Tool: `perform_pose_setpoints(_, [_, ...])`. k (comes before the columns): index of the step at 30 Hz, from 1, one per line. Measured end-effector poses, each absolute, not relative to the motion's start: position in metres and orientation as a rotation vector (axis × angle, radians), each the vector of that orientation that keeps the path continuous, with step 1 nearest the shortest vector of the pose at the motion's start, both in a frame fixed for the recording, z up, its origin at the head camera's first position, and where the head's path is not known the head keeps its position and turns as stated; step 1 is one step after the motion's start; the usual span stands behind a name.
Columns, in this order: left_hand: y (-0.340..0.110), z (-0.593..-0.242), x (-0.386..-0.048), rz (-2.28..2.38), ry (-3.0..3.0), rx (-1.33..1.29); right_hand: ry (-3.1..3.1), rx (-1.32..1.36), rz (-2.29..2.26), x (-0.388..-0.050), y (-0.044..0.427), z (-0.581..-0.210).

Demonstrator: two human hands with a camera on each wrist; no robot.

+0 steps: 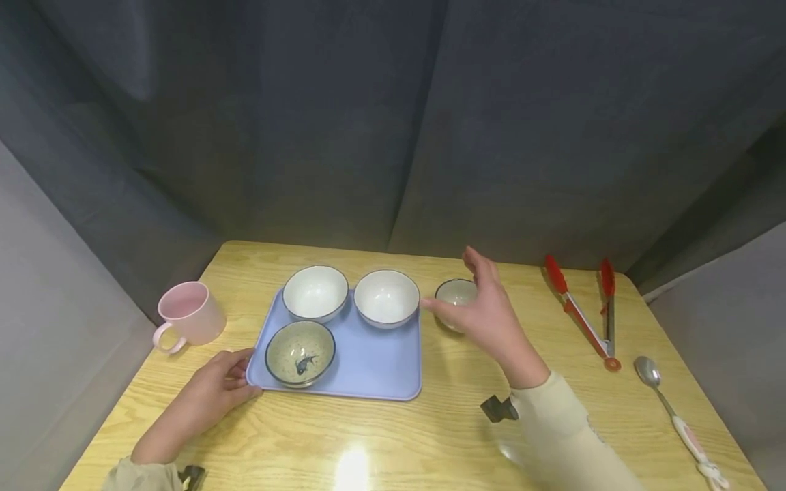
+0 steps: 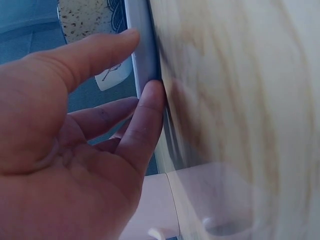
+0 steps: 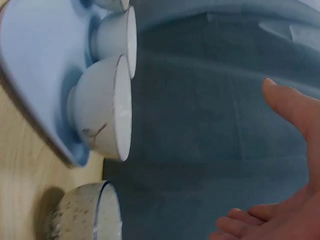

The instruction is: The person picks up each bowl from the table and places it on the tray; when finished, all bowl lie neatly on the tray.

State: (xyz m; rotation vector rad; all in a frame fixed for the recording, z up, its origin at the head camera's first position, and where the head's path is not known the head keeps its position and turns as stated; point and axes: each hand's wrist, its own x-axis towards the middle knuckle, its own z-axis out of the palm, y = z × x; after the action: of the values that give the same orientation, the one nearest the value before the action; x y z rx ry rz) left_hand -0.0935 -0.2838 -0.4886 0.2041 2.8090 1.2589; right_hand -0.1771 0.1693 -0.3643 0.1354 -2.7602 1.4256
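Note:
At the near left corner of a blue tray (image 1: 381,372), my left hand (image 1: 211,389) holds the rim between thumb and fingers; the left wrist view shows the fingertips against it. On the tray stand two white bowls (image 1: 315,293) at the back and a speckled greenish bowl (image 1: 299,353) with a fish motif at the front left. A second speckled bowl (image 1: 454,292) sits on the table right of the tray. Over it hovers my right hand (image 1: 491,320), thumb and fingers spread apart, holding nothing. The right wrist view shows a gap between hand and bowl (image 3: 80,212).
A pink mug (image 1: 192,314) stands left of the tray. Red-tipped tongs (image 1: 583,317) lie spread at the right, with a metal spoon (image 1: 666,406) nearer the table's right edge. A dark curtain (image 1: 344,123) hangs behind the wooden table (image 1: 442,443).

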Motion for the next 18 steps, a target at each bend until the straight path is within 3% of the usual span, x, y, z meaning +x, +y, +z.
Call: perform_pose_setpoints(18, [-0.284,-0.49,-0.093,1.274,2.811,0.196,-2.773,0.02,1.49,-0.186,0.188,-0.384])
